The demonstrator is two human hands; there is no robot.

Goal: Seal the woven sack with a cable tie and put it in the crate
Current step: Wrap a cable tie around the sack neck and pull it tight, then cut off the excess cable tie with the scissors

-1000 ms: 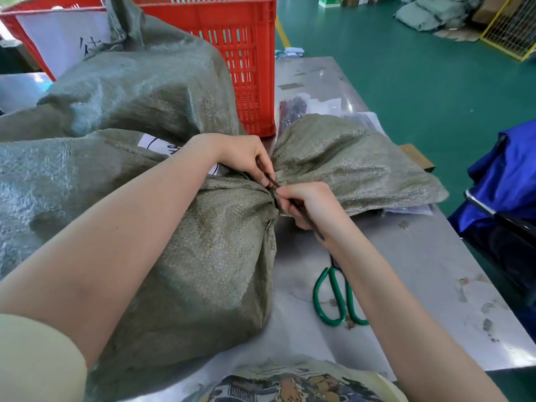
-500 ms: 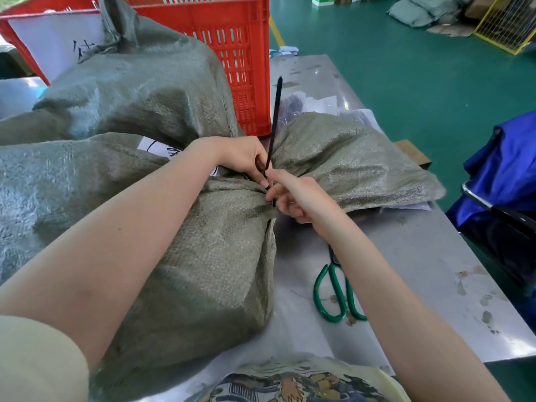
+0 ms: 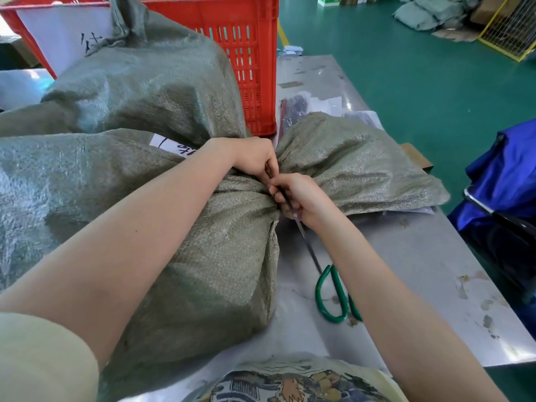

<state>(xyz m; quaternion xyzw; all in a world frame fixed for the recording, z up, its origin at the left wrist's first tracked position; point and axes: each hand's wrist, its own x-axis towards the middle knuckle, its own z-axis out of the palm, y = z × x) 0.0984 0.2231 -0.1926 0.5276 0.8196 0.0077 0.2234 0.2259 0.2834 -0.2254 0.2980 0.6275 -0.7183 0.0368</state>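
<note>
A full grey-green woven sack (image 3: 220, 256) lies on the metal table (image 3: 420, 256), its neck gathered at the middle and its loose mouth (image 3: 353, 163) fanned out to the right. My left hand (image 3: 255, 161) pinches the gathered neck. My right hand (image 3: 301, 195) is closed around a thin black cable tie (image 3: 304, 230) whose tail points down toward me. Behind the sacks stands the red plastic crate (image 3: 249, 53).
Another filled woven sack (image 3: 139, 82) leans against the crate at the back left. Green-handled scissors (image 3: 330, 294) lie on the table under my right forearm. A clear bag of ties (image 3: 295, 108) sits beside the crate. A blue cloth (image 3: 507, 175) hangs at the right edge.
The cable tie's tail stood upright half a second ago; now it points down toward me, pulled through my right hand. My left hand stays on the neck.
</note>
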